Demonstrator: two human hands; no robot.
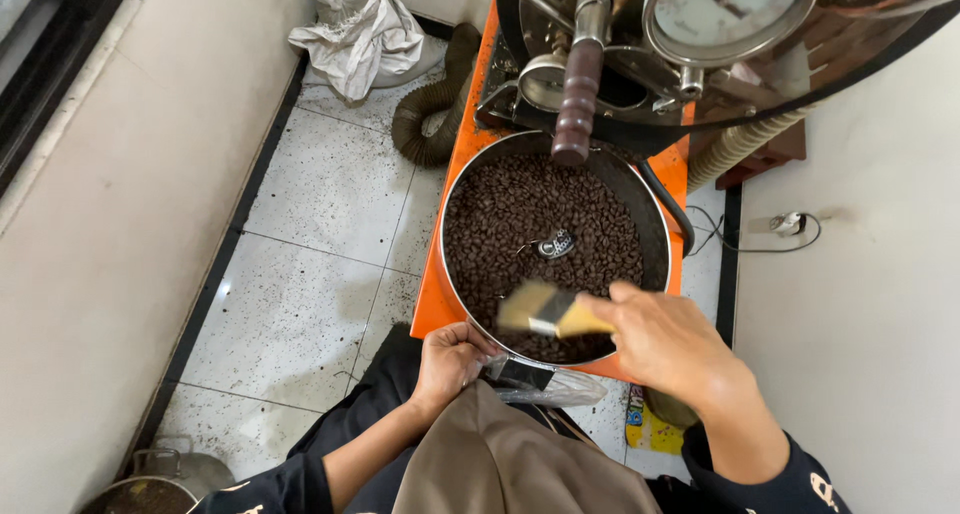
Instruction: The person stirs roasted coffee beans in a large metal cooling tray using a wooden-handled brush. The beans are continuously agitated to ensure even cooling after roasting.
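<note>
Dark brown roasted coffee beans (520, 219) fill the round steel cooling tray (655, 224) of the orange roaster (462, 149), heaped around a small metal hub (556, 244) at the centre. The right hand (665, 339) comes in over the tray's near rim, grip closed around the yellow handle of a flat paintbrush (548, 312); its pale bristles are blurred and point left, just above the beans at the near edge. The left hand (450, 359) sits lower, fingers curled against the tray's near-left rim, right beside a small dark chute (520, 372) under the tray. Whether that grip actually clasps anything, I cannot tell. A clear plastic bag (560, 386) hangs just below the chute. Up top, a brown wooden lever handle (575, 99) hangs over the far side of the tray, with a round dial gauge (730, 9) to its right. On the tiled floor (300, 304), a ribbed hose (430, 119) and a crumpled white sack (360, 34) lie by the wall, and a metal pot (160, 479) shows at the bottom-left corner.
</note>
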